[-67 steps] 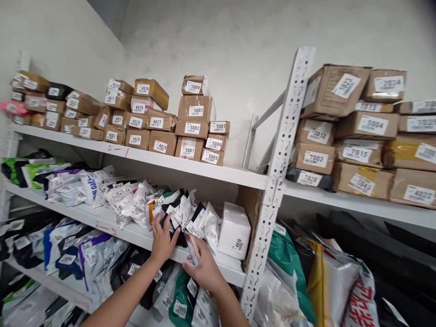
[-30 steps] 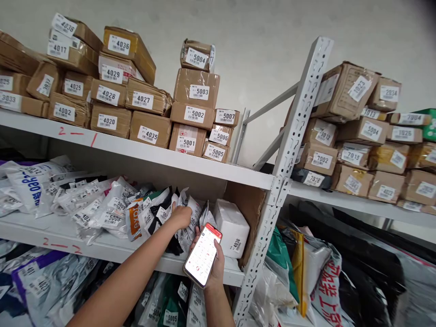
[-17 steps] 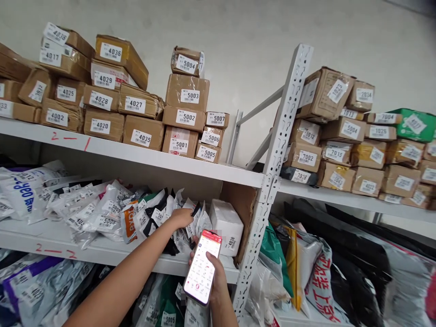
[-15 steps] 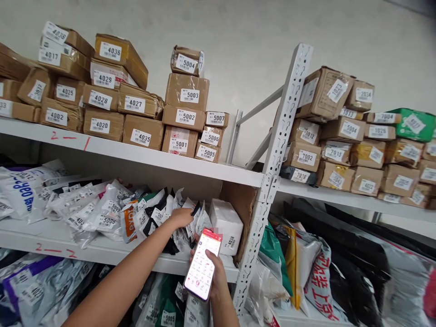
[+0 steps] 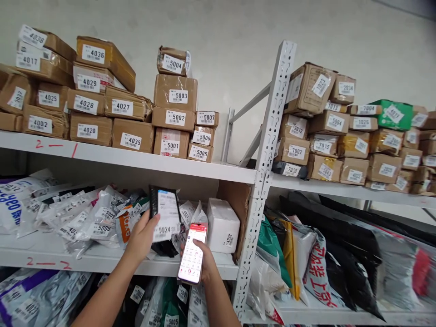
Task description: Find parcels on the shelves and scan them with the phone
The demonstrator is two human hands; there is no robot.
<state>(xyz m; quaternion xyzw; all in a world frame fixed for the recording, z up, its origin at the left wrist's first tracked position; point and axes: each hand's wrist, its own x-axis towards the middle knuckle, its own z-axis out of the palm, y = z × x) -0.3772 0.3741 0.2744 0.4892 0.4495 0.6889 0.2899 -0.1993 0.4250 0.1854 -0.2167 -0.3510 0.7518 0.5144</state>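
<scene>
In my left hand (image 5: 141,234) is a black mailer parcel (image 5: 165,213), lifted in front of the middle shelf. Its white label faces me and reads 5024. My left thumb lies on the label's left side, and the fingers go out of sight behind the parcel. To its right, my right hand (image 5: 206,261) is wrapped round a smartphone (image 5: 191,254) with a lit white screen and a red bar at the top. The right thumb rests over the screen. Just behind the phone stands a white box (image 5: 223,225) marked 4038.
Numbered cardboard boxes (image 5: 132,135) line the upper shelf (image 5: 143,162). Bagged parcels (image 5: 102,218) crowd the middle shelf, with more below. A white perforated post (image 5: 264,159) divides this rack from the right one, which holds boxes above and large bags (image 5: 315,268) beneath.
My left hand has drawn the black mailer parcel out from among the shelf's bags and turned its label toward me. The phone has shifted slightly left, still in my right hand.
</scene>
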